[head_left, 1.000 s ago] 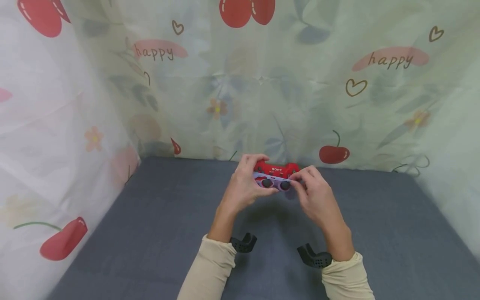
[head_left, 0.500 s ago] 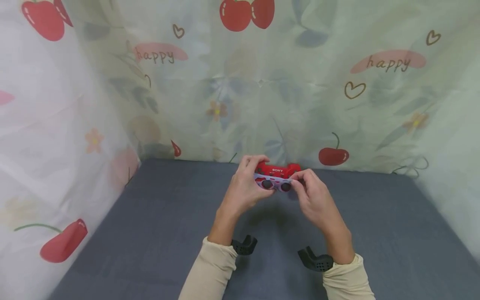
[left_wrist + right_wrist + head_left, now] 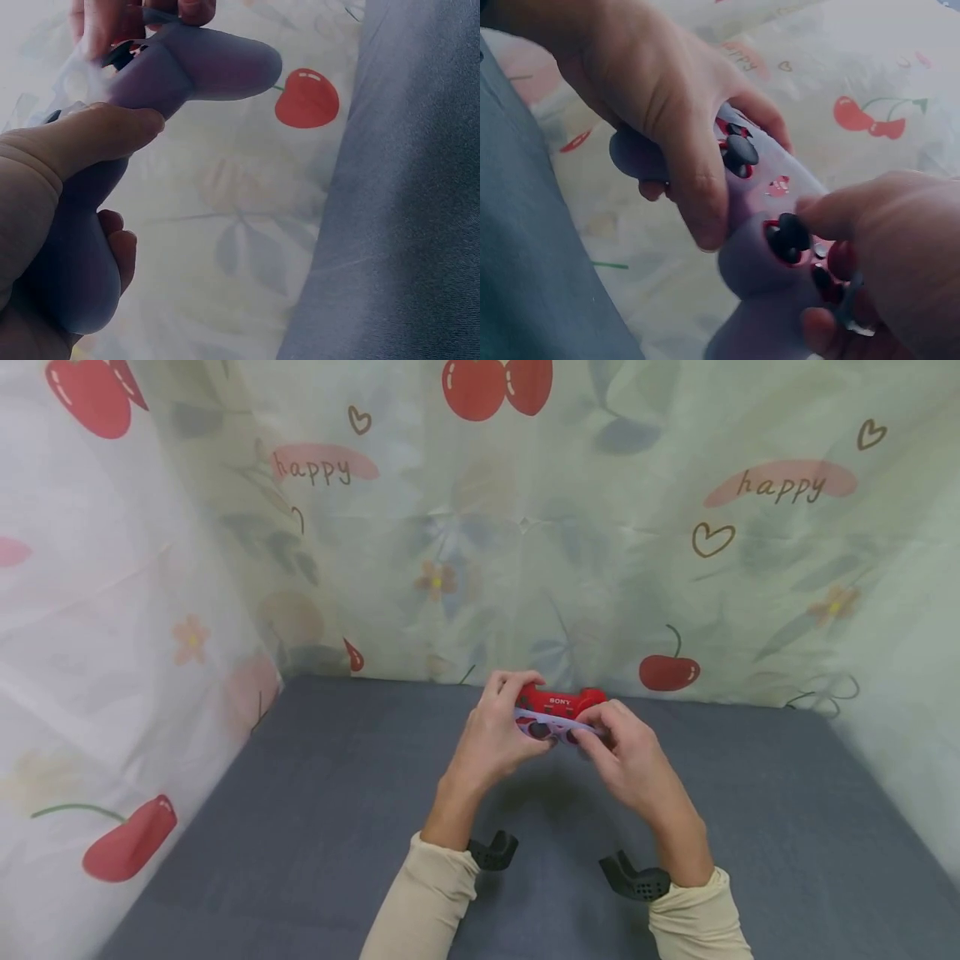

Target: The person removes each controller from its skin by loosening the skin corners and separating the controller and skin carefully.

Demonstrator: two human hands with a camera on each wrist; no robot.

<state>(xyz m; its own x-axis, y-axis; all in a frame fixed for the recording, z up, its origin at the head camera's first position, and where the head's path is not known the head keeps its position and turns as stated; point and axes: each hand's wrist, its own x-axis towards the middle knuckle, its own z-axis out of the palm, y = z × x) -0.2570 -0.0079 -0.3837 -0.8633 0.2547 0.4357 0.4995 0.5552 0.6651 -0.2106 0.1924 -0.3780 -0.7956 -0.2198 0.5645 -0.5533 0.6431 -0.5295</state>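
A red Sony game controller [image 3: 558, 700] is held up over the table, partly wrapped in a translucent purple silicone cover [image 3: 742, 259]. My left hand [image 3: 491, 735] grips its left end, thumb across the cover in the left wrist view. At the other end, my right hand [image 3: 633, 764] pinches the edge of the cover near the buttons. The right wrist view shows two black thumbsticks [image 3: 741, 150] standing out through red-rimmed holes. On top, the red face with the SONY lettering shows bare above the cover's edge. Some of the right fingertips are hidden behind the controller.
A dark grey cloth [image 3: 345, 827] covers the table below the hands. Pale curtains [image 3: 480, 568] printed with cherries and flowers stand close behind and at both sides. Black wrist mounts [image 3: 636, 878] stick out from both wrists.
The right fingers have shifted inward along the cover's edge and now hide most of the right thumbstick in the head view. The left hand keeps its grip; the controller sits slightly farther right.
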